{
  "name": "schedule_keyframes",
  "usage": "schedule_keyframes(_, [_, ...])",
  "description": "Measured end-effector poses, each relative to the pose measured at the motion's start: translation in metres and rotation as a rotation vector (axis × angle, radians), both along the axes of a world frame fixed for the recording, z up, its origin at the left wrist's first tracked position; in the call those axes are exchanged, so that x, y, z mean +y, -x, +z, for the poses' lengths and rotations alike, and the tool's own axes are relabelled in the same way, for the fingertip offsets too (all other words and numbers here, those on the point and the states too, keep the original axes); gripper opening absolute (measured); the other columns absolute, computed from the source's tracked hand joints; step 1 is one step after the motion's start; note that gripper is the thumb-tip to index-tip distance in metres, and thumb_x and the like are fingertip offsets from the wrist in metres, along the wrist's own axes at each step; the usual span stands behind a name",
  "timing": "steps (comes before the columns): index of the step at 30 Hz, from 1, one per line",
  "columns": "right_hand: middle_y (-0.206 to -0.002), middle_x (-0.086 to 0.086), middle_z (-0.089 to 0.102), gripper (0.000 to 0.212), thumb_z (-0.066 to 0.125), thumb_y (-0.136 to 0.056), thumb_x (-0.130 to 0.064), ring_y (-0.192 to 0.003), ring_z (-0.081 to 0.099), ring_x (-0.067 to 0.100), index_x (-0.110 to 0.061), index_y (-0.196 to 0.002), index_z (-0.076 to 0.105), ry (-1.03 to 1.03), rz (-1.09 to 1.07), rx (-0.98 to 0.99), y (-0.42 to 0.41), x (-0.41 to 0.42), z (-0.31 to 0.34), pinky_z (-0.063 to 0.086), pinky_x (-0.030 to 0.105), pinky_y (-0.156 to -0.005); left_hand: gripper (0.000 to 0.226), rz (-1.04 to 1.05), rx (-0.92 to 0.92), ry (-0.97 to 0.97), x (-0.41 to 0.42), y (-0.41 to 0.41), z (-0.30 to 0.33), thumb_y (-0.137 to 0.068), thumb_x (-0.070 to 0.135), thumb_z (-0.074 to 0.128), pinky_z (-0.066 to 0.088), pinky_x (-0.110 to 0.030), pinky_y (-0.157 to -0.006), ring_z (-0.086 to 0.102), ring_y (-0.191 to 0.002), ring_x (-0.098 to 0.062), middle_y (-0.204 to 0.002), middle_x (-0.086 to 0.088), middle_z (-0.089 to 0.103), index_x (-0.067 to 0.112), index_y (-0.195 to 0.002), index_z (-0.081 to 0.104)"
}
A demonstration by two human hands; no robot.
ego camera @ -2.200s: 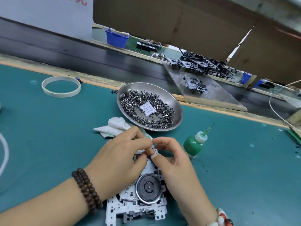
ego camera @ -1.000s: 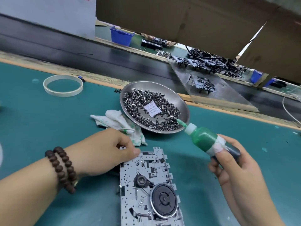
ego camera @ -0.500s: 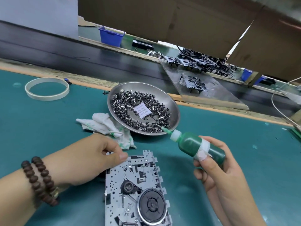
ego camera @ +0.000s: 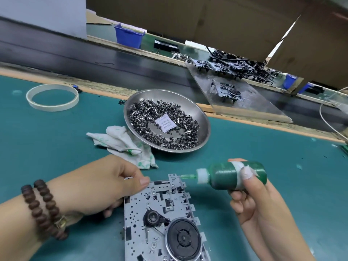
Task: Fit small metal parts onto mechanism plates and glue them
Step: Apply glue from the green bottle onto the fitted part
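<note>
- Head view: left hand grips the mechanism plate's far-left corner, thumb on top.
- Plate lies flat at the desk's near edge.
- Right hand grasps the green glue bottle, nozzle at the plate's far edge.

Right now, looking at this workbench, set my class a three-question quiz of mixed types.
1. True or false: the right hand holds the green glue bottle.
2. The bottle's nozzle points at: A) the steel dish B) the mechanism plate's top edge C) the tape ring.
3. Fill in: the left hand steadies the ____.

Key: 1 true; 2 B; 3 mechanism plate.
</note>
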State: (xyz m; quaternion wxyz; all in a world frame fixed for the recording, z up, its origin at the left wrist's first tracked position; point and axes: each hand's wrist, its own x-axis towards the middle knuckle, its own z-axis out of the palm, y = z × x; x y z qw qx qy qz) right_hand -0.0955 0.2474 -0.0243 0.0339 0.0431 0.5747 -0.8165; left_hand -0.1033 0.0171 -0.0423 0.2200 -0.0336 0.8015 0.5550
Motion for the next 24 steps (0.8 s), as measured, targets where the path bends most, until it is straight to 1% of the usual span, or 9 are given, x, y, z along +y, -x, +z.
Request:
schedule_keyframes(2, [-0.061,-0.003,0.058,0.066,0.092,-0.016,-0.049,-0.043,0.048,0.003,-0.02,-0.073,0.075,-0.004,0.026,0.004,-0.0008,-0.0003,-0.0003,0.037,0.01,-0.037,0.026,-0.006,-0.006,-0.02,-0.0006,-0.0006,-0.0008,-0.072,0.044,0.061,0.027,-0.016,-0.037,0.03,-0.027,-0.011,-0.031,0.002,0.037,0.024,-0.055,0.064])
schedule_keyframes(3, [-0.061,-0.004,0.058,0.066,0.093,-0.016,-0.047,-0.044,0.049,0.003,-0.02,-0.074,0.076,-0.005,0.038,0.006,-0.0013,-0.0004,-0.0004,0.037,0.01,-0.038,0.029,-0.012,-0.008,-0.032,-0.0011,-0.0003,-0.0014,-0.063,0.049,0.061,0.027,-0.015,-0.036,0.03,-0.027,-0.011,-0.032,0.001,0.037,0.02,-0.057,0.064])
schedule_keyframes(5, [-0.061,-0.005,0.061,0.065,0.093,-0.017,-0.044,-0.046,0.05,0.002,-0.021,-0.075,0.076,-0.008,0.065,0.014,-0.0019,-0.0007,-0.0007,0.038,0.01,-0.038,0.044,-0.014,-0.006,-0.049,-0.0024,0.0006,-0.0033,-0.049,0.053,0.06,0.026,-0.014,-0.035,0.03,-0.026,-0.012,-0.032,-0.002,0.038,0.011,-0.061,0.063])
schedule_keyframes(7, [-0.064,-0.006,0.064,0.063,0.094,-0.018,-0.042,-0.047,0.052,0.001,-0.023,-0.075,0.076,-0.018,0.09,0.021,-0.0025,-0.0007,-0.0004,0.039,0.01,-0.039,0.052,-0.002,-0.002,-0.051,-0.0035,0.0012,-0.0048,-0.044,0.055,0.061,0.026,-0.014,-0.034,0.03,-0.026,-0.012,-0.033,-0.003,0.039,0.007,-0.062,0.063])
schedule_keyframes(11, [-0.063,-0.006,0.065,0.062,0.094,-0.018,-0.041,-0.048,0.053,0.0,-0.024,-0.074,0.076,-0.024,0.105,0.02,-0.0033,0.0003,-0.0006,0.039,0.011,-0.038,0.047,0.001,0.004,-0.057,-0.0028,0.0008,-0.0042,-0.043,0.056,0.061,0.025,-0.014,-0.035,0.03,-0.025,-0.012,-0.032,-0.003,0.038,0.012,-0.06,0.064])
schedule_keyframes(15, [-0.06,-0.006,0.062,0.059,0.094,-0.019,-0.043,-0.046,0.051,0.002,-0.026,-0.072,0.074,-0.026,0.102,0.027,-0.0038,0.0006,-0.0003,0.04,0.012,-0.038,0.05,0.011,-0.004,-0.059,-0.003,0.0004,-0.0034,-0.044,0.054,0.062,0.026,-0.014,-0.033,0.029,-0.025,-0.012,-0.031,-0.003,0.037,0.007,-0.061,0.062])
schedule_keyframes(20, [-0.059,-0.002,0.06,0.059,0.094,-0.018,-0.041,-0.045,0.05,0.005,-0.027,-0.071,0.073,-0.019,0.097,0.041,-0.005,-0.0003,0.0002,0.04,0.016,-0.037,0.045,0.004,-0.011,-0.05,-0.0023,-0.0019,-0.0009,-0.047,0.052,0.061,0.025,-0.013,-0.033,0.029,-0.025,-0.012,-0.031,-0.003,0.037,0.009,-0.06,0.062])
schedule_keyframes(22, [-0.06,-0.001,0.06,0.061,0.094,-0.018,-0.042,-0.045,0.05,0.006,-0.027,-0.073,0.073,-0.027,0.097,0.048,-0.0049,-0.0005,-0.0001,0.04,0.016,-0.037,0.046,0.001,-0.018,-0.038,-0.0016,-0.0015,0.0007,-0.049,0.05,0.06,0.025,-0.013,-0.033,0.029,-0.025,-0.012,-0.032,-0.003,0.038,0.006,-0.061,0.062])
schedule_keyframes(24, [-0.061,0.0,0.06,0.067,0.093,-0.019,-0.044,-0.045,0.051,0.006,-0.025,-0.081,0.075,-0.048,0.098,0.054,-0.005,-0.0006,-0.0006,0.041,0.016,-0.038,0.042,-0.002,-0.031,-0.037,-0.0006,-0.0015,0.0031,-0.054,0.048,0.06,0.025,-0.013,-0.033,0.029,-0.026,-0.012,-0.033,-0.003,0.038,0.007,-0.061,0.063])
